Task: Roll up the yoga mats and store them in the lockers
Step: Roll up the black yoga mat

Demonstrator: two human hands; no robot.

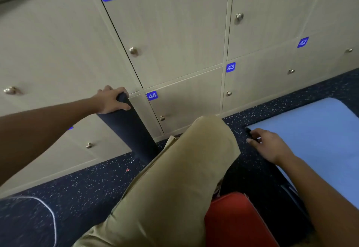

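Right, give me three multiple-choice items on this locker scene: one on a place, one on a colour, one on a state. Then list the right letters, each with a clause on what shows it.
1. Where does the rolled dark mat stand?
A. Upright on the floor against the lockers
B. Inside an open locker
C. Flat on the red object

2. What colour is the flat mat at the right?
A. Green
B. Light blue
C. Yellow

3. What is the left hand doing?
A. Pulling a locker knob
B. Hanging free
C. Gripping the top end of the rolled mat

Answers:
1. A, its lower end meets the speckled floor and it leans by locker 44, whose door is shut.
2. B, the unrolled sheet by the right hand is pale blue.
3. C, the fingers curl over the roll's upper end.
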